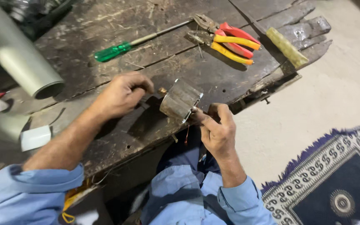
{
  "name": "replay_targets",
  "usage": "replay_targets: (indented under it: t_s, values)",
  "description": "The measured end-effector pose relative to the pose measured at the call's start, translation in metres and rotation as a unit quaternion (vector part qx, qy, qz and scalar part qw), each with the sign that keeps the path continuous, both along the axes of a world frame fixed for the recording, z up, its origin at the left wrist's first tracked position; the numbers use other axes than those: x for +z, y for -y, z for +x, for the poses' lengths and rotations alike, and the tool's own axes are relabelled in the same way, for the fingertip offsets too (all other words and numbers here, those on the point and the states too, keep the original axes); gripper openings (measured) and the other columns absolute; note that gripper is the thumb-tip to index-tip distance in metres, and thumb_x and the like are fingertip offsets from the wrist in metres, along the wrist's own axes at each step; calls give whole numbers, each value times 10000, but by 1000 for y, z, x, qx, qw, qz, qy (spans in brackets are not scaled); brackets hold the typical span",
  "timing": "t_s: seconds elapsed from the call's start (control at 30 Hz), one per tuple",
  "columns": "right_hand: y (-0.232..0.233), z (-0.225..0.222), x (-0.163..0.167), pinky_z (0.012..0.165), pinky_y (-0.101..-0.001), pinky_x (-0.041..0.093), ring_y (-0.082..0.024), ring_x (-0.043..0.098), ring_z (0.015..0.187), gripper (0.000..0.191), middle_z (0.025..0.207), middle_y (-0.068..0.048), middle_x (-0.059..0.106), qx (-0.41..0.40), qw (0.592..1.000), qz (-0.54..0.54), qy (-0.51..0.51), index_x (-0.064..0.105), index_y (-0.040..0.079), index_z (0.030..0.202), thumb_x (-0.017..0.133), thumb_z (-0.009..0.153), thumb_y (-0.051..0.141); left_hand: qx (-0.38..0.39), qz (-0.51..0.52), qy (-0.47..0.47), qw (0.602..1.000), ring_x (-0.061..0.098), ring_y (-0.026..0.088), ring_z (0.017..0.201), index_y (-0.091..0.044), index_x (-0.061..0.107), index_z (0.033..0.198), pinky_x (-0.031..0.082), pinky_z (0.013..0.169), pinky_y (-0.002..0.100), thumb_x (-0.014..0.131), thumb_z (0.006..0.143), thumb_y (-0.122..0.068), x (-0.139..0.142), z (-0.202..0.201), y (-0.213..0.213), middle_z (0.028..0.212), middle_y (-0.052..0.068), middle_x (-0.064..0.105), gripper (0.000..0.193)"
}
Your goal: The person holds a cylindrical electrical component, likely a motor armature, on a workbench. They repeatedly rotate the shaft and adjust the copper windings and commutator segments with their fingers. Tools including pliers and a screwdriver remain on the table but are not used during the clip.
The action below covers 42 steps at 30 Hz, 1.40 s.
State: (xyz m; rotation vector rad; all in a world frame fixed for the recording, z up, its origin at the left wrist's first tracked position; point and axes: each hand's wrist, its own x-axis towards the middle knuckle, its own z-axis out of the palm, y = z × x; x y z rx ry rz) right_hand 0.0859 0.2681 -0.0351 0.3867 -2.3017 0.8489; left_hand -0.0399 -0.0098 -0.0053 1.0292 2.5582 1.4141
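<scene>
while the short metal cylinder [180, 100] lies on its side at the near edge of the worn wooden workbench [105, 25], both hands work on it from opposite ends. the left hand [123, 93] is curled shut at the cylinder's far end, gripping something small by a brass-coloured fitting [162, 90]; what exactly it pinches is hidden by the fingers. the right hand [217, 127] is closed on a slim part [196, 111] at the rim of the open end, thumb and forefinger pressed together against the cylinder's lower edge.

to do this well, i judge the left hand should keep the body from rolling while the right makes small, controlled movements at the rim, since the cylinder overhangs the bench edge and could tip toward the lap. a thin red wire [187, 135] dangles below it and is best kept out of any pinch.

the cylinder sits between the two grips, touching both, open mouth facing the right hand.

further back lie a green-handled screwdriver [113, 51], two pairs of red-and-yellow pliers [230, 41] and a yellowish wooden handle [286, 46], well apart from the hands. a grey roll [19, 58] rests at the left.
</scene>
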Motion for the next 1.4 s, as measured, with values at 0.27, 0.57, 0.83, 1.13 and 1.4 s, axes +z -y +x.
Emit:
replay_targets:
  t_s: [0.27,0.57,0.83,1.13,1.4]
  values:
    - [-1,12,20,775,-372,558,-323,681,938,277,1130,-189,636,26,999,-24,-8,745,81,1189,721,921,15,120,-70,-86,987,597,312,933,-129,722,1186,510,818,419,769,826,-82,7,38,-17,959,128,571,366]
    - [-33,-2,28,772,-368,553,-296,694,903,185,1011,-135,710,48,997,-63,15,714,15,1113,692,932,-13,79,-121,-66,987,588,328,1012,-152,640,1365,499,906,430,748,809,-13,16,27,-29,1045,145,576,583]
    - [-43,5,13,685,-357,528,-276,669,795,278,891,-126,665,15,996,-42,78,763,39,1070,654,838,-69,55,-183,-64,979,582,303,1058,-190,759,1205,432,1013,434,736,763,-64,10,8,-23,1009,80,685,460]
    - [-65,26,-18,638,-323,532,-209,706,748,76,892,-110,716,-25,978,-78,193,704,13,1006,712,932,26,43,-160,-39,985,530,311,1164,-152,760,1069,421,1056,426,758,745,-49,2,0,-33,1132,41,665,340]
    - [-24,22,10,835,-320,582,-208,753,945,482,1068,-140,743,67,962,-163,210,553,-28,1302,745,872,73,28,-140,-53,988,514,323,1192,-154,772,1058,415,1074,428,765,702,-31,1,-2,-29,1194,86,592,376]
